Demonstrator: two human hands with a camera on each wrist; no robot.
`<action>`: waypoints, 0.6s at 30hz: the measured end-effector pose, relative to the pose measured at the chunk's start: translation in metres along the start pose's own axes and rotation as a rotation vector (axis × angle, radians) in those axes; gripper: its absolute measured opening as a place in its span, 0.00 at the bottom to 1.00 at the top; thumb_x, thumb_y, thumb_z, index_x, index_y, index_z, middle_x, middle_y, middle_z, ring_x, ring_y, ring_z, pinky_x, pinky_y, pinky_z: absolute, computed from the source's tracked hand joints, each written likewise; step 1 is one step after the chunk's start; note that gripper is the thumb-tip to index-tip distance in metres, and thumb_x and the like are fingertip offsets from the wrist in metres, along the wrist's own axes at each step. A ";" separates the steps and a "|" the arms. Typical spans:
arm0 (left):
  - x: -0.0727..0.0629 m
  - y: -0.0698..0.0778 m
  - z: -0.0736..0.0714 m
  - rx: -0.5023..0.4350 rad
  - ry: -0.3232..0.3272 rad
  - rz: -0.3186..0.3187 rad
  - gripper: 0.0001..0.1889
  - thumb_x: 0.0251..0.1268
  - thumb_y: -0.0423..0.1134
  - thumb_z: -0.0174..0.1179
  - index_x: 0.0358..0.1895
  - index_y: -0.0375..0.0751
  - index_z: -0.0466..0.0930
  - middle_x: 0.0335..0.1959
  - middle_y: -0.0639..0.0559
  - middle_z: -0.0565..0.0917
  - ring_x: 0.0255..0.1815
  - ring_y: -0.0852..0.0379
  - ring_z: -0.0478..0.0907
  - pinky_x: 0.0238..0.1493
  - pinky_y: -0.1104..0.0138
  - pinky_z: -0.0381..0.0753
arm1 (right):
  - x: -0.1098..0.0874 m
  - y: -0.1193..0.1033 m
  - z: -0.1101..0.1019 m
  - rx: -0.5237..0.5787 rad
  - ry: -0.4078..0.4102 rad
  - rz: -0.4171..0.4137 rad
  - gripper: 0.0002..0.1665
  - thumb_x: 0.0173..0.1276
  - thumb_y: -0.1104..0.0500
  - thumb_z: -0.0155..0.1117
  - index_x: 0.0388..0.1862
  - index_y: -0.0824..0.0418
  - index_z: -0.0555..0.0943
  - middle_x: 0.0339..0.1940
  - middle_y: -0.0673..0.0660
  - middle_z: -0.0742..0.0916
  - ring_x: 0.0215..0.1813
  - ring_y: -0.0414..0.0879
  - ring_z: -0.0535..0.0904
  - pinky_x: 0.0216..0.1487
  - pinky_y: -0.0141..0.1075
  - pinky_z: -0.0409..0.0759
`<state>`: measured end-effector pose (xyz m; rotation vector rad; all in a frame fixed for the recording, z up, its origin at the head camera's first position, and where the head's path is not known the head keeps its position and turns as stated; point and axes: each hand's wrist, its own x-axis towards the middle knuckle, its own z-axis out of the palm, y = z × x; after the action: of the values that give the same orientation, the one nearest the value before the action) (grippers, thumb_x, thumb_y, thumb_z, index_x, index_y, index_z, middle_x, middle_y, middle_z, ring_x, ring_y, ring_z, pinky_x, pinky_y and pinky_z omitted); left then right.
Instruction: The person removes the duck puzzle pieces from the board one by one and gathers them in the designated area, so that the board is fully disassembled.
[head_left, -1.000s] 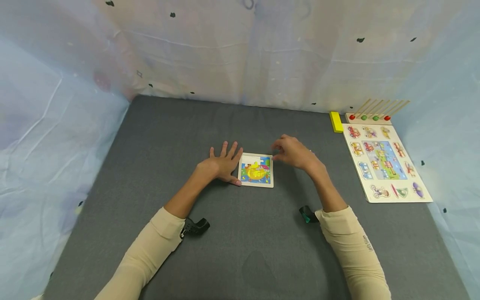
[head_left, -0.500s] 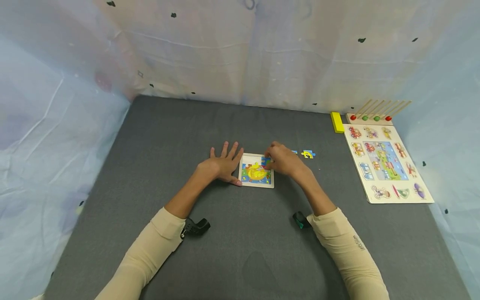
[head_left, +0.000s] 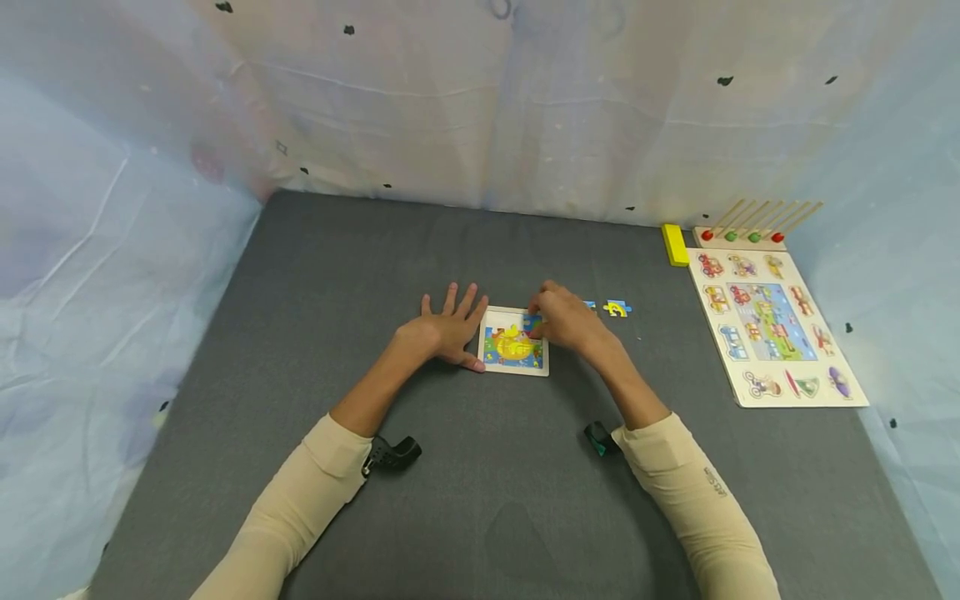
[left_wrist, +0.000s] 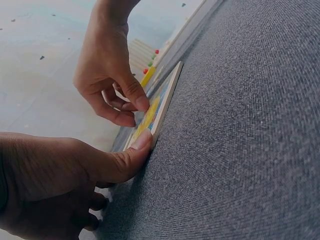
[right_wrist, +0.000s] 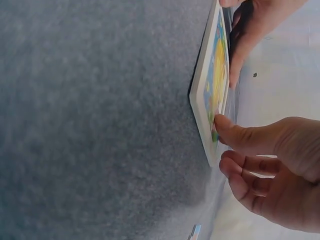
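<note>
A small framed jigsaw puzzle [head_left: 514,363] with a yellow duck picture lies on the dark cloth, pale backing showing along its upper row. My left hand [head_left: 444,330] is spread flat on its left side, fingers straight, and the thumb [left_wrist: 142,140] rests on the frame's edge in the left wrist view. Over the upper right corner, my right hand [head_left: 570,318] has its fingers curled and pinches a puzzle piece [right_wrist: 215,135], mostly hidden under the thumb. Just right of that hand lie two loose jigsaw pieces, a yellow-and-blue one [head_left: 617,308] and a partly covered blue one [head_left: 590,305].
A larger wooden picture board [head_left: 772,385] lies at the right of the table. Behind it stands a rack with thin pegs and red and green beads [head_left: 753,237], with a yellow block [head_left: 674,245] beside it. Sheets hang behind and at both sides.
My right hand has moved left and down onto the puzzle's upper right corner, uncovering the loose pieces beside it. The left hand has stayed in place.
</note>
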<state>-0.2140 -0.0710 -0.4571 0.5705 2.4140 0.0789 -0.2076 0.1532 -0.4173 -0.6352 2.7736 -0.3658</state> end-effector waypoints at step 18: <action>-0.024 0.010 -0.015 -0.014 0.005 0.018 0.62 0.69 0.67 0.62 0.87 0.45 0.27 0.87 0.42 0.22 0.88 0.36 0.19 0.82 0.30 0.35 | 0.002 -0.003 0.002 -0.091 0.001 -0.003 0.21 0.64 0.62 0.79 0.52 0.69 0.84 0.52 0.65 0.84 0.53 0.60 0.82 0.55 0.50 0.82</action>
<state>-0.2021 -0.0707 -0.4293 0.5865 2.4112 0.1052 -0.2073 0.1492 -0.4182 -0.6603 2.8038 -0.2423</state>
